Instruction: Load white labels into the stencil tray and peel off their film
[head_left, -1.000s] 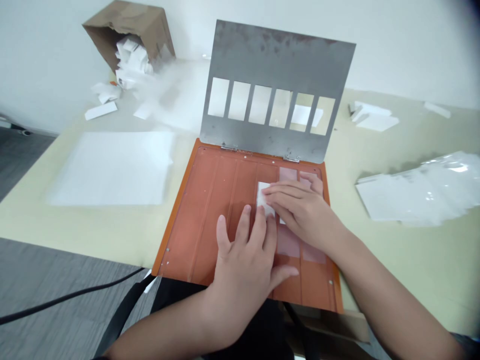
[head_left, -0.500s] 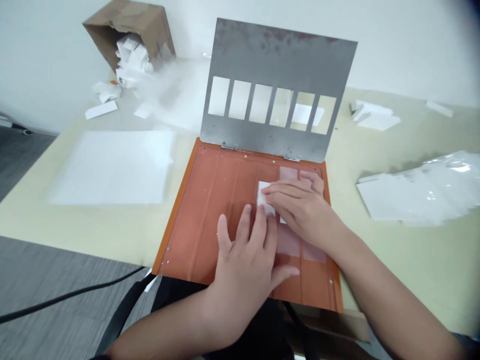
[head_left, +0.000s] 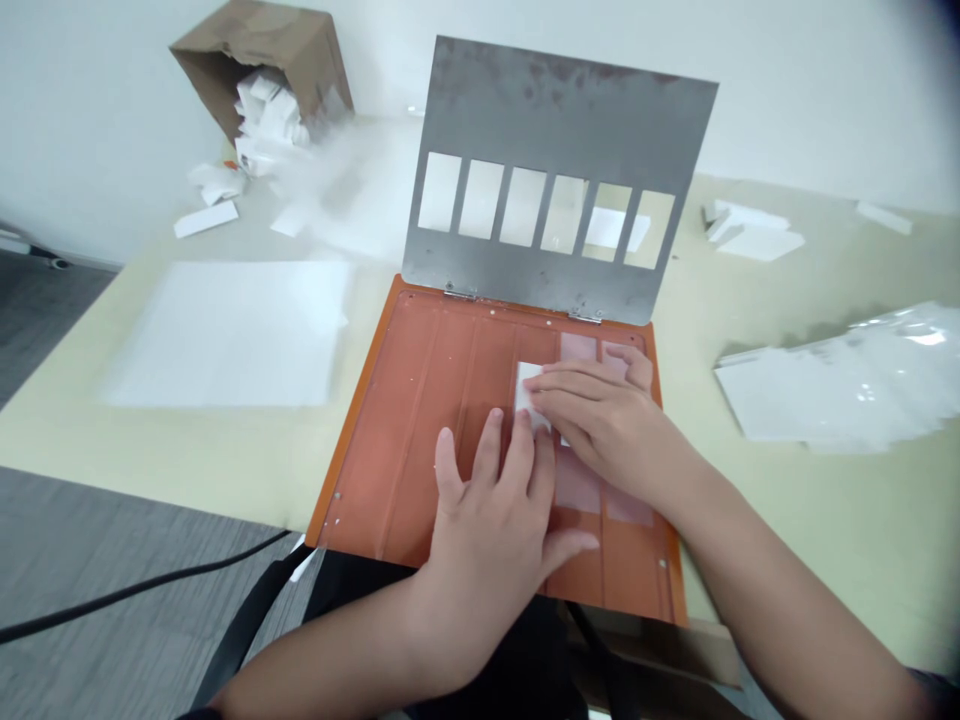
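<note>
An orange tray (head_left: 427,430) with long shallow channels rests over the near table edge. A small white card (head_left: 529,378) lies in one of its middle channels. My left hand (head_left: 487,510) is palm down with fingers spread, its fingertips touching the card's lower part. My right hand (head_left: 607,415) reaches across from the right, fingers extended side by side and laid on the card's right side; its thumb is hidden. Beneath it, pale pinkish strips (head_left: 577,487) show in the two rightmost channels. A hinged grey metal plate (head_left: 570,120) with several rectangular cut-outs stands raised behind the tray.
A cardboard box (head_left: 311,60) with white scraps lies on its side at back left. A white sheet (head_left: 225,335) is on the table's left. Clear-wrapped white stacks (head_left: 832,395) and white blocks (head_left: 754,235) are at right. A black cable (head_left: 150,585) runs below left.
Both hands hold nearly the same place on the card and tray. The whole view has shifted very slightly.
</note>
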